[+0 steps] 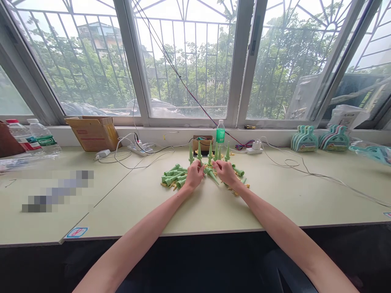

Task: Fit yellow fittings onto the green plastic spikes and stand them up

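My left hand (194, 174) is closed in a pinch at the middle of the table; what its fingertips hold is too small to make out. Close by on its right, my right hand (225, 172) is also pinched, its fingertips hiding whatever is in them. Behind both hands, several pale green plastic spikes (227, 152) stand upright with their points up. A loose green spike (211, 175) lies tilted between the hands. More green spikes lie in a pile (172, 177) beside my left hand, with small yellow plastic pieces (164, 184) around them.
Behind the spikes are a small cardboard box (203, 142) and a green-labelled bottle (220, 132). Power strips (142, 149) and loose cables (301, 165) lie along the back. A larger carton (93, 134) and water bottles (45, 137) stand left, green hanger-like plastic pieces (304, 140) right.
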Demonstrator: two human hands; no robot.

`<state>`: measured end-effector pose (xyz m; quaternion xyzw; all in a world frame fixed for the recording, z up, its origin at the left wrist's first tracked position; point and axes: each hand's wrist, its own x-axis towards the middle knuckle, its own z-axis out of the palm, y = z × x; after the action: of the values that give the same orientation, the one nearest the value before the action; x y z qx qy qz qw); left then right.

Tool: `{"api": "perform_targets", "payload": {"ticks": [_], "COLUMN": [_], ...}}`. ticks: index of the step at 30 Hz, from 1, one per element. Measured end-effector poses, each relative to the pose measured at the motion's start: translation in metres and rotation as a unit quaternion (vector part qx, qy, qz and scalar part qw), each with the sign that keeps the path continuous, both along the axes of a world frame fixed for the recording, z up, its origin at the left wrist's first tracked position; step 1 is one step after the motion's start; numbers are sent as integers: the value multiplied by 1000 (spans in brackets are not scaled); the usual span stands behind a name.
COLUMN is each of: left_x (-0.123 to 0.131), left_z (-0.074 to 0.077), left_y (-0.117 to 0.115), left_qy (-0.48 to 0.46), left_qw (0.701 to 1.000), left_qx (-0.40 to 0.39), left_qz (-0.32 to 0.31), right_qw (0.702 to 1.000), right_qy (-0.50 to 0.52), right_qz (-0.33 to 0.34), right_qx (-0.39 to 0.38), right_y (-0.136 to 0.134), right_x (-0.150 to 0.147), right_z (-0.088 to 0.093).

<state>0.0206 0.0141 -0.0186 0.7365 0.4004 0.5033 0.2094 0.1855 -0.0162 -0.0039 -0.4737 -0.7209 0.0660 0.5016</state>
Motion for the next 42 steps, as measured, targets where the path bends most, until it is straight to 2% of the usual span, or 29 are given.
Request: {"api": "perform_targets", "payload": {"ticks": [19, 29, 35, 42], "left_x": [1, -2, -3, -3], "left_z": [-2, -6, -8, -2], "left_y": [4, 10, 14, 11], "left_qy": [39, 36, 72, 38], "left_qw": [999, 999, 997, 999], "left_qx": [-1, -34, 5, -17], "left_qz": [4, -11, 19, 5], "right_qw": [1000, 1000, 999, 999], "right_qy": [-18, -22, -24, -22], "right_qz": [3, 16, 18, 21], "right_qx": [-16, -14, -16, -15], "right_y": [2, 1, 2, 0], "right_x": [1, 1, 1, 0], "right_z": [-2, -3, -3, -2]}}
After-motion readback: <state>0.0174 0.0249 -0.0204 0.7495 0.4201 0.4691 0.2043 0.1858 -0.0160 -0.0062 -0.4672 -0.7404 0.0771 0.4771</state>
